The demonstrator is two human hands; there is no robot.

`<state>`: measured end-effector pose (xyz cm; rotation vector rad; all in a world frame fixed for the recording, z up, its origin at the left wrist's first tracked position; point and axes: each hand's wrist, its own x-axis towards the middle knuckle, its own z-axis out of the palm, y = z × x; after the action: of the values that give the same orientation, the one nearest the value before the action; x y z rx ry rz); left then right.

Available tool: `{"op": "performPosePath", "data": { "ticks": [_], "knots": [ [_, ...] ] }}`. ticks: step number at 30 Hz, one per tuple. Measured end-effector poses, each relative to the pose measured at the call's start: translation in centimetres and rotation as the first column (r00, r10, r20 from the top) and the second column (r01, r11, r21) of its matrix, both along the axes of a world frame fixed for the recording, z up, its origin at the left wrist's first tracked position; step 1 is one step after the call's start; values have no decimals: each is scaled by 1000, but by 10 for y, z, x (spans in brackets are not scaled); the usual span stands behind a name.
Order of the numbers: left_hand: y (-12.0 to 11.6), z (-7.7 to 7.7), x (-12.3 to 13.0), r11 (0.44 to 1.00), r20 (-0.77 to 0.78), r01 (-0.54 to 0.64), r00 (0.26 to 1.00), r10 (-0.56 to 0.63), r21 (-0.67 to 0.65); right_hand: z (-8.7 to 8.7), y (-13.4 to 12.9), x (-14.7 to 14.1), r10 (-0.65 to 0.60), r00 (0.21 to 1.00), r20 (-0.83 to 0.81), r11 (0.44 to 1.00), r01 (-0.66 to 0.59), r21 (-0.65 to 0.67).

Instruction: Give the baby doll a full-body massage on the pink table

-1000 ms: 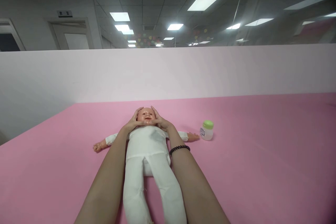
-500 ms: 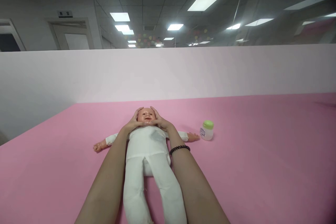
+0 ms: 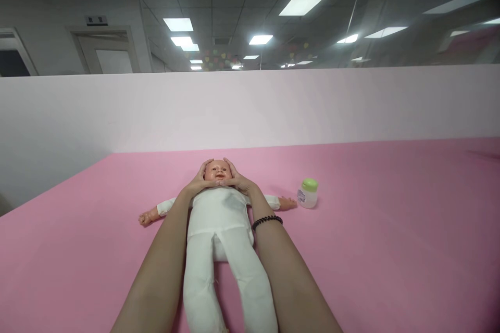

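Pink counter (image 3: 390,250) carries a white-suited baby doll (image 3: 219,213) lying on its back, its head (image 3: 217,170) cupped between the left hand (image 3: 197,181) and the right hand (image 3: 239,181), both curved snugly round the cheeks; a green-capped jar (image 3: 308,193) stands just beyond the doll's outstretched arm (image 3: 273,201).

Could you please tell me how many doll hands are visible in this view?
2: one doll hand lies at image left, the other at image right, beside a green-capped bottle.
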<state>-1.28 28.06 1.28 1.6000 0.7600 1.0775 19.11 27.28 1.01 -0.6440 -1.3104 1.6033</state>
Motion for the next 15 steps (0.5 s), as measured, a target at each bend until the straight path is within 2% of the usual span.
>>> {"op": "performPosePath", "data": {
  "ticks": [15],
  "knots": [
    [11, -10, -3, 1000, 15, 1, 1000, 0, -20, -5, 12, -2, 4, 1000, -26, 1000, -4, -3]
  ]
}}
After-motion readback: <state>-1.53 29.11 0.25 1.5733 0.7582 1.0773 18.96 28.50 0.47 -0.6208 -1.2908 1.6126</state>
